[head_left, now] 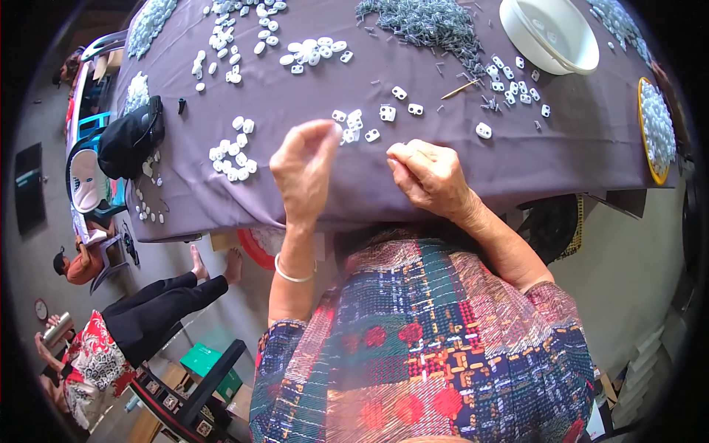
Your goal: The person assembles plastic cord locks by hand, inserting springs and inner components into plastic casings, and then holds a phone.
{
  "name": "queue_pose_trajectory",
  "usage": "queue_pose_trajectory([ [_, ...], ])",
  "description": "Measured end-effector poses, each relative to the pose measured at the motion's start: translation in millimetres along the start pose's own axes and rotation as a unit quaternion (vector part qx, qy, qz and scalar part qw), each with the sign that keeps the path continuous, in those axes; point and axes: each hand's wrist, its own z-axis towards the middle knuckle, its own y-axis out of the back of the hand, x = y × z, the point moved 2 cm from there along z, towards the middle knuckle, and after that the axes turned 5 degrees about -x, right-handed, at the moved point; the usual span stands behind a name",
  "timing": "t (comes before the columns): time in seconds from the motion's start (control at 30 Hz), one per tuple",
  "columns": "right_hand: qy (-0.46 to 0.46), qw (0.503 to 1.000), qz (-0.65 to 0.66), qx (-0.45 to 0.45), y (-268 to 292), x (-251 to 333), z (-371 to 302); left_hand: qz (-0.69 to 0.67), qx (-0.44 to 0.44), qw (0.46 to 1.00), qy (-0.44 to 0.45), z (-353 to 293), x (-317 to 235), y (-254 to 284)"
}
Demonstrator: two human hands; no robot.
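My left hand [303, 166] is raised over the near part of the cloth, thumb and fingers pinched together. Its fingertips are slightly blurred and overlap a small cluster of white plastic pieces [354, 119], so what they hold, if anything, is unclear. To its right, my right hand [428, 173] is closed too, thumb against curled fingers; anything in that pinch is too small to name. Just beyond the hands lie loose white two-holed pieces [388, 113]. A white oval piece [484, 131] lies to the right of my right hand.
A dark purple-grey tablecloth [517, 166] covers the table. At the back are a heap of small grey pins [432, 29] and a white basin [554, 37]. A thin pointed stick [459, 90], a black bag [131, 140] and a yellow-rimmed tray [657, 133] of white pieces lie around. Another person [111, 343] is at left.
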Motion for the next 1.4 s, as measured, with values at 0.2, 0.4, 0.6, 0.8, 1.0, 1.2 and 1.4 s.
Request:
queue_pose_trajectory([
  [0.2,0.025,0.998,0.002,-0.051,3,4,2,0.177,-0.009,0.958,-0.226,-20,6,9],
  [0.4,0.002,0.991,-0.132,-0.019,19,-8,43,0.160,-0.050,0.971,-0.173,3,17,22],
  [0.6,-0.026,0.970,-0.219,0.098,3,-38,66,0.235,-0.072,0.946,-0.211,7,28,14],
  [0.8,0.000,0.948,-0.265,0.176,-12,-29,63,0.201,-0.118,0.958,-0.164,6,38,18],
  [1.0,-0.002,0.958,-0.241,0.153,-5,-27,59,0.173,-0.135,0.966,-0.136,4,39,21],
  [1.2,0.017,0.951,-0.258,0.167,-8,-28,61,0.132,-0.153,0.971,-0.127,5,43,21],
  [1.4,0.040,0.958,-0.247,0.143,1,-18,58,0.107,-0.160,0.976,-0.100,3,43,22],
])
